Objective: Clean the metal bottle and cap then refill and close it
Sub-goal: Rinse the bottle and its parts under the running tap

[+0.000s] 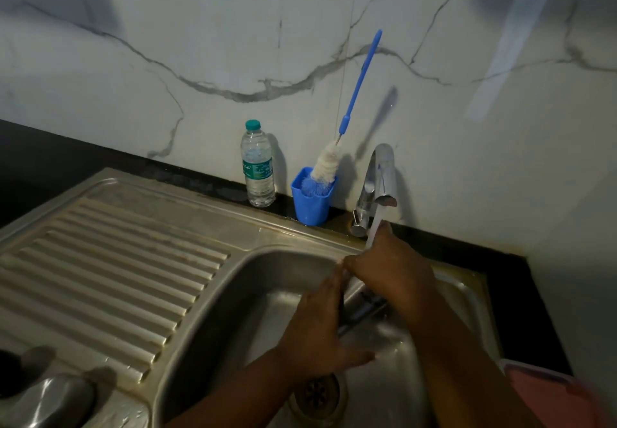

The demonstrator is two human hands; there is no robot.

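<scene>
The metal bottle [53, 401] lies on its side at the near left corner of the drainboard, and neither hand touches it. A dark shape [13, 374] sits just beyond it; I cannot tell whether it is the cap. Both hands are over the sink basin [233, 294] under the running tap [384, 173]. The water stream [373, 232] lands on my right hand [390, 270], which bends down to the left. My left hand [320, 327] reaches up with straight fingers and meets it. Something dark [362, 310] shows between them, object or shadow.
A clear plastic water bottle [257, 165] and a blue cup [312, 198] holding a long blue bottle brush [359, 80] stand against the marble wall. The ribbed drainboard [117, 270] spreads left. The drain [317, 394] is near my left wrist. A pink thing [547, 394] lies at the right.
</scene>
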